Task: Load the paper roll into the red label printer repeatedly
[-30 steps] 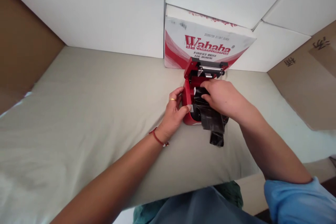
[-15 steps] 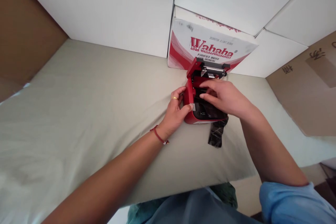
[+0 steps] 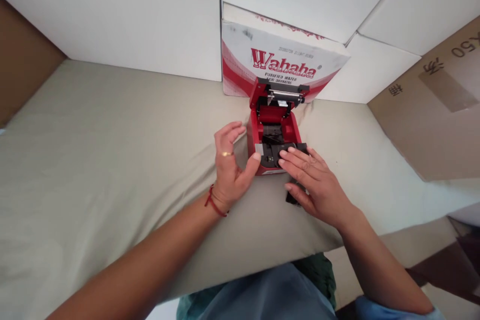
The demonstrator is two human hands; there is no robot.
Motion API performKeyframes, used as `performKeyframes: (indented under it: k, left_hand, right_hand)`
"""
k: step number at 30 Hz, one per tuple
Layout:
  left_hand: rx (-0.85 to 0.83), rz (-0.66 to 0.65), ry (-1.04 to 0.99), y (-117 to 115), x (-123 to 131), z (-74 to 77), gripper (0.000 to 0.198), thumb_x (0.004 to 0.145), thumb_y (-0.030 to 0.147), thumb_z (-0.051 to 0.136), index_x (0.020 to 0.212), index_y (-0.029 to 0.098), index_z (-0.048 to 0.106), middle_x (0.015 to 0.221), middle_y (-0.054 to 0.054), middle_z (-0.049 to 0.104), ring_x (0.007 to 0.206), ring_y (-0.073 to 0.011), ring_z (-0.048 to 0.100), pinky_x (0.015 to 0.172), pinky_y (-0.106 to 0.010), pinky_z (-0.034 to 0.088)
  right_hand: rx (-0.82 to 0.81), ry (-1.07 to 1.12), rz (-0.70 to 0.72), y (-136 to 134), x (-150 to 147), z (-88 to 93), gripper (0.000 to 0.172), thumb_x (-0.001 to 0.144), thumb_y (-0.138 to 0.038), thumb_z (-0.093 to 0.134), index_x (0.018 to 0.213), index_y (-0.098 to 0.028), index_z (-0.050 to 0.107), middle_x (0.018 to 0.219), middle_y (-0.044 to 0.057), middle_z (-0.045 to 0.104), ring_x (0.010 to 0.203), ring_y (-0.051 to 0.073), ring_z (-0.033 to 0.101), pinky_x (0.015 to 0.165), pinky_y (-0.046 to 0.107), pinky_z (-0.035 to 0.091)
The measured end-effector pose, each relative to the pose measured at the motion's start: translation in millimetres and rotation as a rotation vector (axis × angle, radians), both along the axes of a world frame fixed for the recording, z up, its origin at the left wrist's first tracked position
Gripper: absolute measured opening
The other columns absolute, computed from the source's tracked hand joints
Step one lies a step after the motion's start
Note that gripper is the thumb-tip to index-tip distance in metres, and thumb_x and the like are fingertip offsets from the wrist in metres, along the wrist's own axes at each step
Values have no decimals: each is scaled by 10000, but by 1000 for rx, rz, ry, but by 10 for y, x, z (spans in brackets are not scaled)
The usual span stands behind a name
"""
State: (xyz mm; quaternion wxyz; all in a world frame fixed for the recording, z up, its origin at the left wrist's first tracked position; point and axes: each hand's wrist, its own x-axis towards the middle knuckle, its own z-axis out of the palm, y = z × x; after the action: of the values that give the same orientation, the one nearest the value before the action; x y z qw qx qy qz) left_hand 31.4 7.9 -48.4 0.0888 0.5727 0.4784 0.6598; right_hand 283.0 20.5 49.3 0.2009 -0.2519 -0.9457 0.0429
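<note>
A small red and black printer, seemingly a label printer, stands on the cloth with its lid raised. Its inside shows a red cavity with dark parts. My left hand is open at its left side, the thumb touching the front left corner and the fingers close to the side wall. Stretched over the printer's black front part is my right hand, open, fingertips resting on it. A black strip hangs from the front, partly hidden under the right hand.
Behind the printer stands a red and white Wahaha water carton. White boxes line the back. A brown cardboard box is at the right, another at the left. A pale cloth covers the surface.
My right hand has come out of the printer's cavity and moved to its front, now flat. My left fingers have loosened from the side wall. The view has shifted slightly right.
</note>
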Motion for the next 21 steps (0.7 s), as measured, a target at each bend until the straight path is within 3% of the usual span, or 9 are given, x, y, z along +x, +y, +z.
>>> performKeyframes:
  k: [2,5,10,13,15,17,19,21]
  left_hand:
    - [148,30,197,-78,6,77,459,1135,369,682,1588,321,631,1553,-127,692,1562,-352,637,1358,-663,527]
    - [276,2,358,-148,36,150,411,1097,248,697,1505,291,714,1458,-109,792,1562,-330,660,1347,-591,539]
    - [295,13,474,-178,95,183,310,1091,157,669,1362,266,772,1239,-27,919,1429,-236,786,1442,-507,424]
    - [272,59,515,-196,117,193,274,1088,155,664,1296,293,774,1231,0,935,1375,-237,829,1439,-541,422]
    - [260,81,534,-208,125,196,256,1082,156,666,1272,290,773,1207,-1,936,1360,-241,836,1450,-555,406]
    - [254,90,549,-213,124,191,248,1078,159,671,1260,291,774,1204,-2,930,1369,-243,829,1469,-566,384]
    - [253,80,560,-212,113,178,268,1060,158,697,1270,303,779,1224,-5,924,1389,-252,819,1486,-588,363]
    - [257,56,568,-208,97,158,318,1028,152,738,1299,311,782,1242,-17,922,1404,-268,813,1501,-606,341]
  right_hand:
    - [1,-13,-2,35,-19,7,654,1198,-257,662,1836,-300,528,1746,132,720,1701,280,627,1502,601,383]
    - [0,-20,4,43,-43,-4,687,1206,-270,651,1867,-288,468,1770,142,696,1734,280,586,1518,610,344]
    - [-97,27,12,-25,-17,-18,859,1215,-362,658,1956,-325,225,1817,154,648,1751,313,564,1506,676,357]
    - [-275,158,5,-3,21,73,907,1225,-468,648,1964,-347,137,1763,152,708,1690,325,641,1442,663,485]
    - [-349,307,-50,123,13,169,794,1242,-491,609,1938,-375,246,1733,133,740,1599,320,730,1368,613,588]
    - [-308,484,-140,377,-50,269,648,1250,-535,574,1862,-389,420,1729,120,742,1537,316,773,1353,598,603]
    - [-202,592,-235,735,-169,355,614,1237,-643,550,1792,-380,522,1757,118,713,1584,328,732,1409,625,532]
    - [-150,543,-322,1109,-324,420,695,1214,-760,503,1779,-358,552,1822,124,644,1682,354,638,1423,637,499]
